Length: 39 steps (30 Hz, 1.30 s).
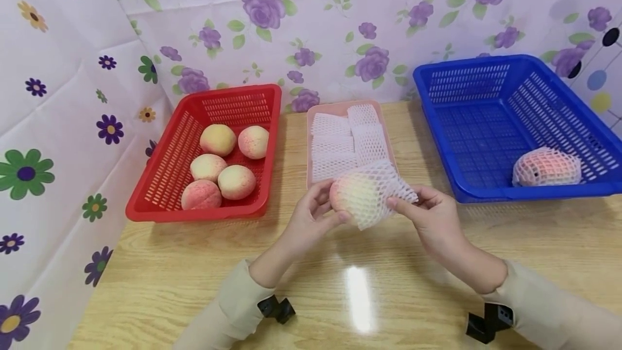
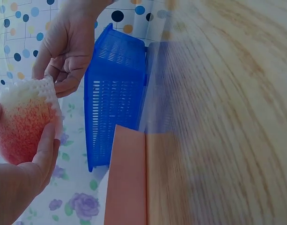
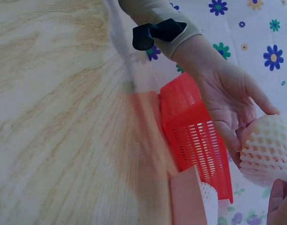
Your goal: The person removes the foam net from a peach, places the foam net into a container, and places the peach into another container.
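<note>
A peach [image 1: 355, 192], yellow with a pink blush, is held above the table by my left hand [image 1: 318, 214], its fingers and thumb around the bare end. White foam netting [image 1: 384, 188] covers most of the peach. My right hand [image 1: 432, 215] pinches the netting's gathered free end between thumb and fingers. In the left wrist view the speckled red side of the peach [image 2: 28, 124] shows, with the netting edge around it. The right wrist view has the netted side [image 3: 269, 150] towards it. Below and behind the hands lies a pink tray [image 1: 309, 163] with several flat foam nets [image 1: 332, 142].
At the left stands a red basket [image 1: 264, 199] with several bare peaches [image 1: 217, 140]. A blue basket [image 1: 486, 194] at the right holds one netted peach [image 1: 546, 167] in its near right corner. Flowered cloth [image 1: 291, 26] hangs behind the wooden table [image 1: 194, 274].
</note>
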Available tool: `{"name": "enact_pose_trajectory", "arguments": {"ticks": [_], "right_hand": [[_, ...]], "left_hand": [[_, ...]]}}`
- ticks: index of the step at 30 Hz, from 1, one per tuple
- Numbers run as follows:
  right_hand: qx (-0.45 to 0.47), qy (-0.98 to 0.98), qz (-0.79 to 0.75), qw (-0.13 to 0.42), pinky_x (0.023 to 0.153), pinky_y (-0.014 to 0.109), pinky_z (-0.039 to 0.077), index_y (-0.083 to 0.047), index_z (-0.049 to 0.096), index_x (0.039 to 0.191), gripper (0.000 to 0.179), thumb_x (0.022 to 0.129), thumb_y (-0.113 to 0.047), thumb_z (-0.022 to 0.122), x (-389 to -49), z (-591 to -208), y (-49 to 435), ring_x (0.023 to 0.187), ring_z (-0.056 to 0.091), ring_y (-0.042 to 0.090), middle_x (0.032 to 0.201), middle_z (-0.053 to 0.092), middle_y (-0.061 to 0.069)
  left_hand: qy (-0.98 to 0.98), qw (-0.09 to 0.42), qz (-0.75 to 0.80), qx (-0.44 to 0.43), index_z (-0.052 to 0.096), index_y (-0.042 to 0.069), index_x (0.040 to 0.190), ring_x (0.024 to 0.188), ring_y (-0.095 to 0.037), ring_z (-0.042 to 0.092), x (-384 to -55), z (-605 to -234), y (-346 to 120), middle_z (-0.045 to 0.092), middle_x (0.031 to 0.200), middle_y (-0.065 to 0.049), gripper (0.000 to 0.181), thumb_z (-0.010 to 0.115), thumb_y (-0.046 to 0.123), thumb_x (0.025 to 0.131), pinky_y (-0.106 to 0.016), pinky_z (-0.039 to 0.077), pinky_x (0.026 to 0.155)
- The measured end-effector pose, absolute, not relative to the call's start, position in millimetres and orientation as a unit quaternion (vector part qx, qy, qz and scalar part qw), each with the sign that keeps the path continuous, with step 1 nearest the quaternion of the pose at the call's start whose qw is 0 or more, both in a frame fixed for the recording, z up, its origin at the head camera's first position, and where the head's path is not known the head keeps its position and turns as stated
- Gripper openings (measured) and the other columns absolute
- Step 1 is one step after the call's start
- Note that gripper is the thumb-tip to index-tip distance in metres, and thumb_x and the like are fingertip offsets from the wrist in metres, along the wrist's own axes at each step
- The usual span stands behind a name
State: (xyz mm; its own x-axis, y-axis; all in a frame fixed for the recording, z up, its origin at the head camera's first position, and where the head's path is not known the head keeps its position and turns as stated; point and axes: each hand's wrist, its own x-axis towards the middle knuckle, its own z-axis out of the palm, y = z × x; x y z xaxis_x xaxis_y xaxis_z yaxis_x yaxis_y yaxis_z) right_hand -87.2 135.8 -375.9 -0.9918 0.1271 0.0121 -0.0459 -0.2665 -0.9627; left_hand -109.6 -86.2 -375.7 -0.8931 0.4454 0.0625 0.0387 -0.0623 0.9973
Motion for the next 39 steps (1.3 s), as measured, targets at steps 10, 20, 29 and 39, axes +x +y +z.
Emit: {"name": "enact_pose_trajectory", "arguments": {"ticks": [10, 20, 29, 39], "right_hand": [[-0.01, -0.585, 0.807, 0.078, 0.065, 0.016, 0.056, -0.016, 0.072, 0.08, 0.031, 0.078, 0.014, 0.067, -90.9, -361.0, 137.1, 0.067, 0.064, 0.003, 0.074, 0.07, -0.006], [0.036, -0.537, 0.833, 0.13, 0.067, 0.018, 0.057, -0.009, 0.067, 0.088, 0.029, 0.082, 0.019, 0.059, -103.9, -344.3, 147.3, 0.075, 0.065, 0.006, 0.083, 0.069, -0.001], [0.025, -0.592, 0.798, 0.113, 0.073, 0.012, 0.054, -0.01, 0.062, 0.093, 0.022, 0.084, 0.009, 0.063, -120.9, -331.5, 154.4, 0.083, 0.061, 0.004, 0.088, 0.066, -0.004], [0.016, -0.681, 0.731, 0.04, 0.065, 0.016, 0.057, -0.013, 0.057, 0.102, 0.025, 0.085, 0.003, 0.065, -153.0, -329.0, 160.1, 0.077, 0.063, 0.001, 0.086, 0.067, -0.011]], "left_hand": [[0.687, 0.141, 0.69, 0.178, 0.032, -0.005, 0.14, 0.124, -0.039, 0.047, -109.3, -365.7, -99.3, 0.043, 0.134, -0.03, 0.073, 0.074, 0.012, 0.083, -0.034, 0.054, 0.093], [0.677, 0.072, 0.704, 0.202, 0.032, -0.009, 0.137, 0.123, -0.034, 0.048, -115.1, -359.6, -123.5, 0.04, 0.135, -0.031, 0.077, 0.076, 0.023, 0.082, -0.023, 0.053, 0.09], [0.701, 0.005, 0.682, 0.211, 0.032, -0.011, 0.136, 0.11, -0.008, 0.055, -116.1, -336.6, -151.4, 0.045, 0.132, -0.024, 0.069, 0.072, 0.011, 0.084, -0.02, 0.052, 0.09], [0.719, -0.037, 0.662, 0.21, 0.043, 0.007, 0.134, 0.108, -0.011, 0.056, -129.4, -316.5, -202.2, 0.056, 0.122, 0.005, 0.051, 0.065, 0.004, 0.088, -0.018, 0.051, 0.09]]}}
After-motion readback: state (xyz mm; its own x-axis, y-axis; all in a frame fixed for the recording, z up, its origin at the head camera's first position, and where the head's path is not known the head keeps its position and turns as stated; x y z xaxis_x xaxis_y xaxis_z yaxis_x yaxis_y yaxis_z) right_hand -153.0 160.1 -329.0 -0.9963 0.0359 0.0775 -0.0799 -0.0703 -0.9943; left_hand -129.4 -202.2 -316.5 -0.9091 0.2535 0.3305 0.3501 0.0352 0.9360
